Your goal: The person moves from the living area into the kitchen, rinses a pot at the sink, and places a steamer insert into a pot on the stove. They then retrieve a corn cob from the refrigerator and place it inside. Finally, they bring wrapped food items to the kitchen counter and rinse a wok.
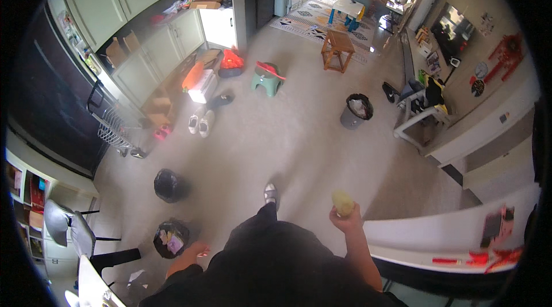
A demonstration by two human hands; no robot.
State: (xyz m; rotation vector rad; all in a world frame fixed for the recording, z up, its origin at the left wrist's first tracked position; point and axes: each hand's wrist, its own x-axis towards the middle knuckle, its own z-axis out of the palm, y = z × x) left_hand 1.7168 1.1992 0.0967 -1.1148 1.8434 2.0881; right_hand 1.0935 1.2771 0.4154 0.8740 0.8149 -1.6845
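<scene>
My right hand [345, 221] grips a pale yellow-green, roundish piece of produce [343, 202], perhaps a fruit or a potato, and holds it up over the floor. Low on the other side hangs my left hand [199, 250], just right of a black-lined waste bin [162, 249] with scraps and a pinkish wrapper inside. Blur and the small size hide whether those fingers hold anything. One foot in a light slipper [270, 195] shows ahead of my dark clothing.
A second black-lined bin [168, 186] stands left, and a grey bin [357, 113] farther ahead. Beyond are a green plastic stool [268, 84], a wooden stool [337, 50] and white shoes [201, 122]. A white counter [405, 238] flanks me on the right; a grey chair [82, 231] is left.
</scene>
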